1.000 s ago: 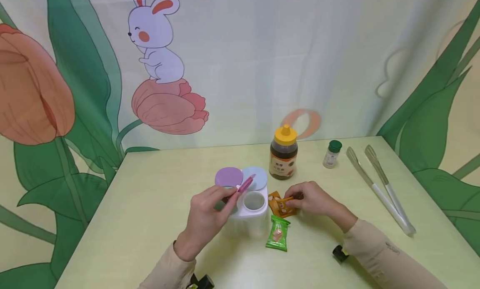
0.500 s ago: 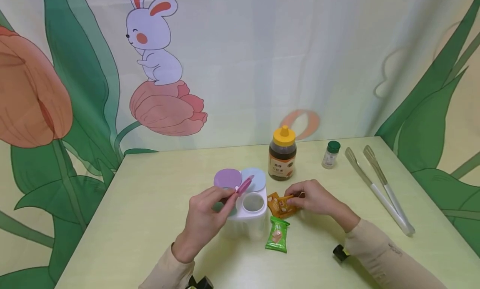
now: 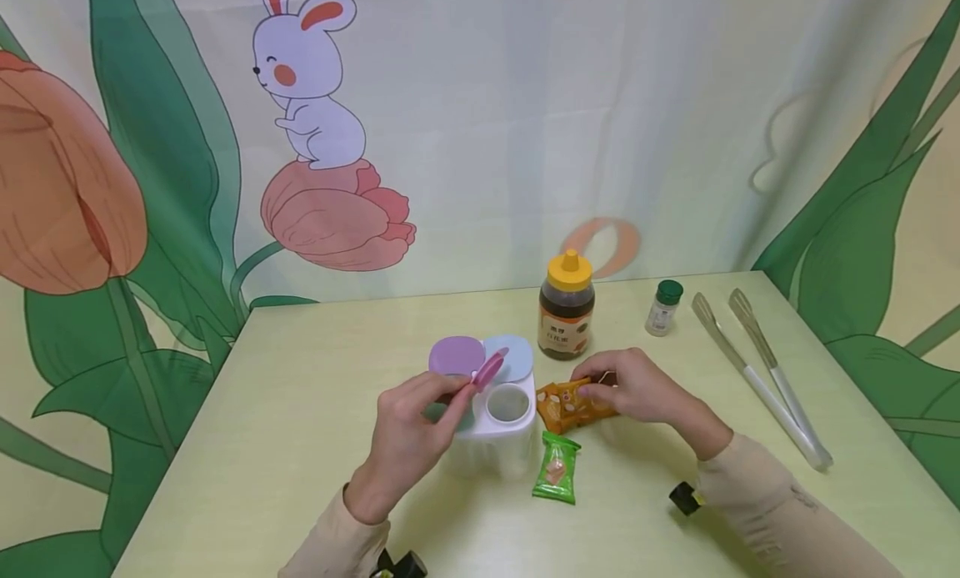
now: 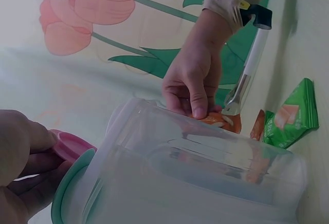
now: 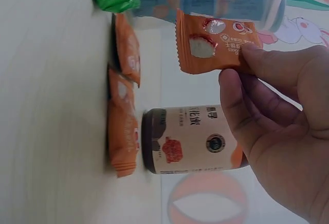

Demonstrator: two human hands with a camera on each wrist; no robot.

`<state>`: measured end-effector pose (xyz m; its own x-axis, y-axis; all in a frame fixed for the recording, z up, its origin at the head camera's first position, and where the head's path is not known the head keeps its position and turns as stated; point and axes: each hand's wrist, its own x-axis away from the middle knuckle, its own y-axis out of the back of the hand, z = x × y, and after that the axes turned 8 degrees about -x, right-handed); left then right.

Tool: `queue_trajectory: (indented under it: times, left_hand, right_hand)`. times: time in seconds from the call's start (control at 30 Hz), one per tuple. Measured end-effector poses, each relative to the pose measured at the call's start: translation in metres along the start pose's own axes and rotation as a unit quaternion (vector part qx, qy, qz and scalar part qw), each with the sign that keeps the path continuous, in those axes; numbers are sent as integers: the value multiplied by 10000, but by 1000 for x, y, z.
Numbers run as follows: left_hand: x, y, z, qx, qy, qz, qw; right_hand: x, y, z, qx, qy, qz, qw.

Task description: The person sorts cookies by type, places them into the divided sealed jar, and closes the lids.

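Note:
My left hand (image 3: pixel 416 428) pinches the raised pink lid (image 3: pixel 491 369) of a clear container (image 3: pixel 495 454) with a white top. Below that lid a round opening (image 3: pixel 508 403) is uncovered. Purple (image 3: pixel 456 356) and light blue (image 3: pixel 512 358) lids lie flat on the far compartments; a green lid (image 4: pixel 69 190) is partly hidden by the left hand in the head view. Between thumb and fingers, my right hand (image 3: pixel 633 386) pinches an orange snack packet (image 5: pixel 213 44), held off the table beside the container. Two further orange packets (image 5: pixel 123 124) lie on the table beneath it.
A green snack packet (image 3: pixel 556 468) lies in front of the container's right side. Behind stands a honey bottle (image 3: pixel 566 311) with a yellow cap. Farther right are a small green-capped shaker (image 3: pixel 663 309) and metal tongs (image 3: pixel 765 378) with white handles.
The right hand has risen slightly and moved a little right, lifting an orange packet from the others. The left hand keeps its hold on the pink lid.

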<state>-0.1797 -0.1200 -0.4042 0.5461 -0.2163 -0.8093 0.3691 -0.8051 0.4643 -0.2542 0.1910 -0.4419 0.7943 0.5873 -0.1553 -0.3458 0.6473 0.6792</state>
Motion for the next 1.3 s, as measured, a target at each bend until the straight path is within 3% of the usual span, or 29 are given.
queue_trajectory:
  times: [0.23,0.73,1.3]
  left_hand:
    - [-1,2,1,11,97,12,10000]
    - [-2,3,2,-25,176,14,9998]
    - [0,2,1,39,216,73,9997]
  right_hand:
    - [0,4,8,-151,-49,-181,9997]
    - [1,15,32,-340,266,-572,9974]
    - [4,18,43,-582,906,-1032,9888]
